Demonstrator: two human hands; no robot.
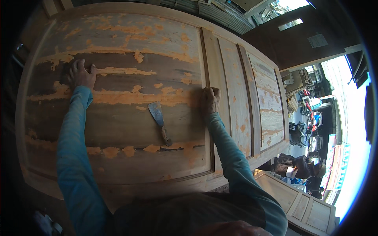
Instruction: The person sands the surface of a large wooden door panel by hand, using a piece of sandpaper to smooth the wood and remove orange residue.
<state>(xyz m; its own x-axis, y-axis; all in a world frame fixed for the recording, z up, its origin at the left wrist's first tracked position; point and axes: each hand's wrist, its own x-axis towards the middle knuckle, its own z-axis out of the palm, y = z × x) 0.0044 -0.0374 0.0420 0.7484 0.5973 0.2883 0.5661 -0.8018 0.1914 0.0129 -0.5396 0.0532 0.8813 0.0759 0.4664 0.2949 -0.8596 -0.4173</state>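
A large wooden panelled door [118,179] lies flat before me, its grain patched with orange filler in streaks and blotches. On its left part rests my left hand [83,75], fingers spread on the wood beside a filler streak. Further right, my right hand [211,100] is closed at the moulding that borders the big panel. Its fingers are curled in, and whatever they may hold is hidden. Between my two arms lies a putty knife [158,118] with a grey blade and a worn handle, touched by neither hand.
Another panelled door [311,210] lies at the lower right. A dark bag [295,166] and motorbikes [309,110] stand beyond the right end. A dark brown board [303,39] rises at the upper right, with corrugated sheeting [189,17] along the far side.
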